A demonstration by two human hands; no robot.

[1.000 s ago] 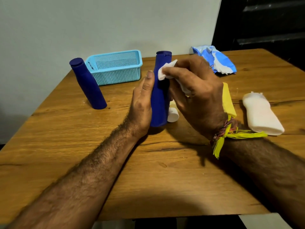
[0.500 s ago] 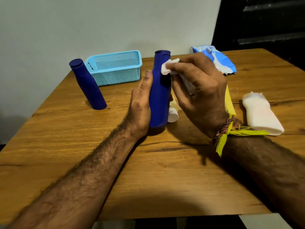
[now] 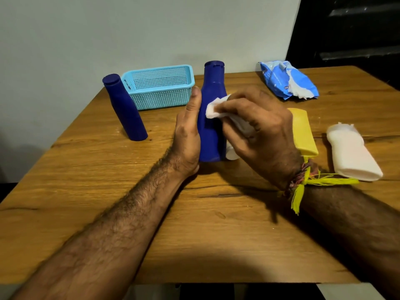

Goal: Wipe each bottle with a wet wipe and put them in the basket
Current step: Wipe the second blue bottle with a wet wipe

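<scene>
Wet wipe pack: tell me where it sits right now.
In the head view the wet wipe pack lies at the table's far right, near the wall, beyond the yellow bottle and right of the blue basket.

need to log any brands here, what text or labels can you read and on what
Nothing can be read.
Wet wipe pack: small dark print and a small logo, too blurred to read.
Basket: dark mark on its left rim, too small to read.
Blue bottles, yellow bottle, white bottle: no label shows.
</scene>
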